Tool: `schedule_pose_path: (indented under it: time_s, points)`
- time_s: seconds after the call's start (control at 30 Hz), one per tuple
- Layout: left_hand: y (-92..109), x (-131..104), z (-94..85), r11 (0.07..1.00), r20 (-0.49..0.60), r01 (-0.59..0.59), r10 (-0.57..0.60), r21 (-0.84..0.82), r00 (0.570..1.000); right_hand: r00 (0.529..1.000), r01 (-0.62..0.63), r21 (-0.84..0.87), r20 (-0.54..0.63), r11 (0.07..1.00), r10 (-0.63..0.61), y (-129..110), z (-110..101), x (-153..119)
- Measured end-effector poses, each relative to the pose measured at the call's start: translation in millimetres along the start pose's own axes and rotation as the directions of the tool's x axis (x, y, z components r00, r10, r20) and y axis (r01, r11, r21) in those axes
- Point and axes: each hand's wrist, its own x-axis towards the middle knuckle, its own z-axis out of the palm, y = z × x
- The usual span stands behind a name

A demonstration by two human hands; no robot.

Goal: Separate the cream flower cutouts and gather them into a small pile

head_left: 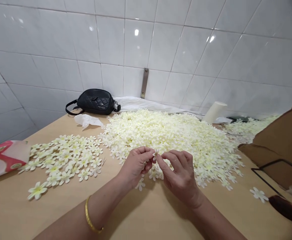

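A small pale flower [155, 154] is at the front edge of the large heap of flowers [161, 126], lifted just above it between the two hands. The left hand [132, 166] pinches it with thumb and forefinger nearly closed, probably because so small a piece needs a fingertip grip; the other fingers curl beneath. The right hand [182, 176] comes in from the opposite side, its thumb tip at the flower, probably to steady or work it. Its forefinger bends close by, leaving a narrow gap; whether these two fingers grip any part, I cannot tell.

Left of the heap, a looser spread of flowers [65, 160] lies on the wooden table [68, 213], perhaps set apart to keep the groups distinct. Behind that spread, at the heap's back left, are crumpled white tissue [87, 120] and a black bag [95, 101]. A white cone [214, 112] leans at the heap's back right. Right of the heap stands brown cardboard [278, 140], with a single flower [259, 194] in front.
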Motion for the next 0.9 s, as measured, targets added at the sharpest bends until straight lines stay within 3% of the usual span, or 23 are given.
schedule_pose_path:
  time_s: [0.13,0.23,0.4,0.6,0.77,0.9]
  points:
    - [-1,0,0.5,1.000,-0.012,0.018,-0.018,-0.011,1.000,0.998,-0.054,0.079,0.012,0.995,0.054,-1,1,-1]
    - [-1,1,0.1,0.999,-0.054,0.032,-0.032,0.001,0.998,0.986,-0.165,0.195,0.030,0.967,0.162,2,1,4]
    - [-2,5,-3.7,0.996,-0.157,0.084,-0.082,0.004,0.984,0.931,-0.338,0.272,0.233,0.901,0.279,24,5,31]
    - [-4,10,-8.1,0.995,-0.158,0.102,-0.103,-0.009,0.982,0.843,-0.447,0.237,0.435,0.863,0.317,47,28,70]
    - [-3,9,-7.3,0.995,-0.164,0.101,-0.098,0.007,0.982,0.845,-0.425,0.158,0.422,0.891,0.328,66,53,85]
    - [-3,8,-6.6,0.994,-0.152,0.113,-0.111,0.003,0.982,0.856,-0.430,0.031,0.331,0.902,0.397,85,62,84]
